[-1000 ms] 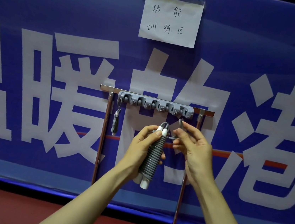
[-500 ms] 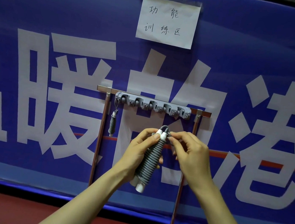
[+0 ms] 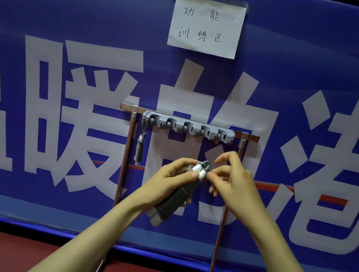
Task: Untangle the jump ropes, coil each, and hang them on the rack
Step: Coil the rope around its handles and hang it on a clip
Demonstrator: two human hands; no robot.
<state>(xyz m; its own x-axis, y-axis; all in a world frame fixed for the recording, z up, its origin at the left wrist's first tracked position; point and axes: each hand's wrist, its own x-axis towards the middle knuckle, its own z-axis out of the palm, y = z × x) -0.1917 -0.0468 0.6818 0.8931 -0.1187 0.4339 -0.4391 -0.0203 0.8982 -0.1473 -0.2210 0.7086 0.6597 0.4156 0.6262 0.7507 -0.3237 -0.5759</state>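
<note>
Rope bundle [image 3: 177, 200] — grey cord wound tight round two white-tipped handles — sits in your left hand [image 3: 165, 180]. It is tilted, with the top end leaning right and the bottom handle ends poking out below your palm. Your left fingers are curled round the coil, and the thumb lies on its front near the white caps [image 3: 197, 169].

Your right hand [image 3: 236, 184] meets the bundle at its top. Thumb and middle fingers are drawn together in a pinch by the caps and the small cord loop [image 3: 205, 164]; the index finger is lifted clear. Which strand you have pinched, I can't tell.

Both hands are in front of and below the rack [image 3: 188, 128], a grey strip of hooks on a metal crossbar [image 3: 250, 137]. A second rope [image 3: 139, 151], also coiled, hangs from the leftmost hook, just right of the left leg [image 3: 126, 158].

Behind is a blue banner [image 3: 76, 10] with large white characters, and a paper sign [image 3: 206, 26] is taped above the rack. Nearest you is red floor [image 3: 1, 249].
</note>
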